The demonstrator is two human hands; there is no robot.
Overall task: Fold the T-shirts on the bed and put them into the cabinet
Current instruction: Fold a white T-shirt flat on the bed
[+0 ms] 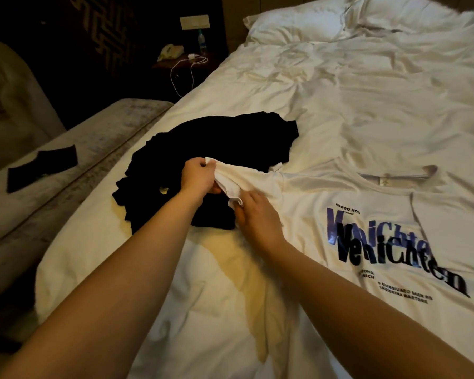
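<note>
A white T-shirt [367, 214] with dark printed lettering lies face up on the bed [340, 105], collar toward the pillows. Its left sleeve is bunched up between my hands. My left hand [199, 176] grips the sleeve's end, lifted a little over a crumpled black T-shirt [216, 154]. My right hand [257, 217] pinches the sleeve's hem just below. The black T-shirt lies in a heap to the left of the white one, partly under the sleeve.
Two white pillows [312, 23] lie at the head of the bed. A patterned bench [66, 149] stands along the bed's left side with a folded black garment [41, 166] on it. A nightstand [186, 61] holds a phone, a bottle and a charger cable.
</note>
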